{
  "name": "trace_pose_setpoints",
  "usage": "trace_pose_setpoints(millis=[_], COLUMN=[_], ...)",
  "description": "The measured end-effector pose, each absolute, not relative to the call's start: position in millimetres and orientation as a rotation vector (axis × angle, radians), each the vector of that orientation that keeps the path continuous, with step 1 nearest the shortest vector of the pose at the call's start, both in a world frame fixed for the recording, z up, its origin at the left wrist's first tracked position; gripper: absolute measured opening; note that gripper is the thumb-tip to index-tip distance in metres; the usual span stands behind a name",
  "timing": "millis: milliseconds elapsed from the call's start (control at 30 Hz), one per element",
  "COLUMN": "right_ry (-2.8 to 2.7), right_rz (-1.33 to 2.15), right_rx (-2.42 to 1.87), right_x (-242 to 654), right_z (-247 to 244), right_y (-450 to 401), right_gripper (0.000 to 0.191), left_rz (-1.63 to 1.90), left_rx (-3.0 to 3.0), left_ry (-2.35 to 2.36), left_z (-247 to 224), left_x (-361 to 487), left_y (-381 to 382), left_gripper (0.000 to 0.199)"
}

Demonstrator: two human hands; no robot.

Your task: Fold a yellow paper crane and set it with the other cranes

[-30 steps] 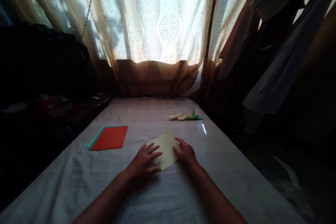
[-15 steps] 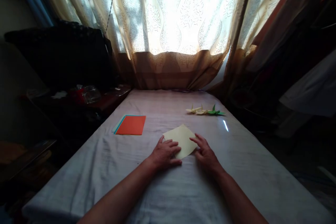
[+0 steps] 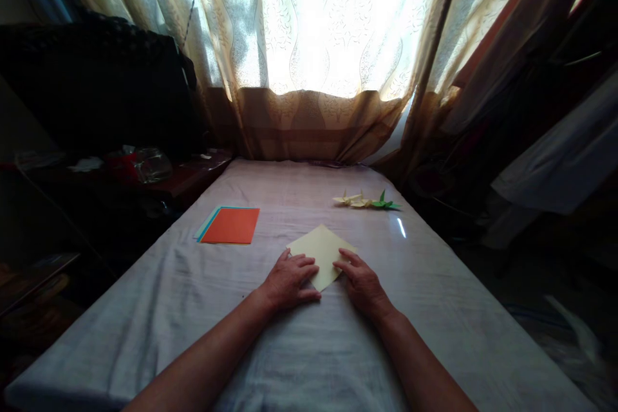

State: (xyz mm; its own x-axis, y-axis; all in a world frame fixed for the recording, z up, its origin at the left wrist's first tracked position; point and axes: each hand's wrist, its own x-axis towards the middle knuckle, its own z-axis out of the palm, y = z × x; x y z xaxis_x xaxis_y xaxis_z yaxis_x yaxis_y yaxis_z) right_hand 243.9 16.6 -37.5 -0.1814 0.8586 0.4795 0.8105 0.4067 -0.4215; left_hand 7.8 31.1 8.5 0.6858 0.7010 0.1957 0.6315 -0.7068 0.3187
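A pale yellow sheet of origami paper [image 3: 322, 249] lies flat on the cloth, one corner pointing away from me and one toward me. My left hand [image 3: 290, 280] rests on its left side with fingers spread, the thumb near the corner closest to me. On the right side, my right hand [image 3: 360, 280] touches the paper with its fingertips, fingers apart and slightly bent. Neither hand grips the sheet. The right corner is partly covered by my right fingers.
A stack of coloured paper [image 3: 230, 226], orange on top, lies to the left. Farther back on the right stand folded paper cranes, two cream [image 3: 361, 203] and one green [image 3: 385, 203]. A glass jar [image 3: 153, 165] sits on the dark side table [image 3: 186, 181]. Curtains [image 3: 309, 119] hang beyond.
My right hand has shifted inward over the paper's right side. The sheet now sits more squarely, its corner toward me more visible. The whole view has swung slightly to the right.
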Motion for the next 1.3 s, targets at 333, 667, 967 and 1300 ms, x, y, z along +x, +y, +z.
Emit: trace_pose_setpoints(millis=[333, 667, 967, 1300], right_ry=[-2.001, -1.94, -2.024, -1.975], right_rz=[0.012, 0.11, 0.316, 0.542], right_rx=[-1.554, -1.502, -1.735, -1.903], right_x=[243.1, 263.6, 260.8, 252.9], right_z=[-20.4, -21.9, 9.8, 20.1], right_y=[13.0, 7.9, 1.9, 15.6], right_gripper=[0.024, 0.021, 0.023, 0.021], left_rz=[0.504, 0.693, 0.736, 0.841], left_rx=[2.72, 2.779, 2.753, 2.875], left_ry=[1.034, 1.176, 1.261, 1.247], left_z=[1.3, -0.6, 6.8, 6.8], left_x=[-0.2, -19.6, -21.5, 0.9], left_y=[30.2, 54.3, 37.2, 28.0], left_gripper=[0.054, 0.017, 0.023, 0.033])
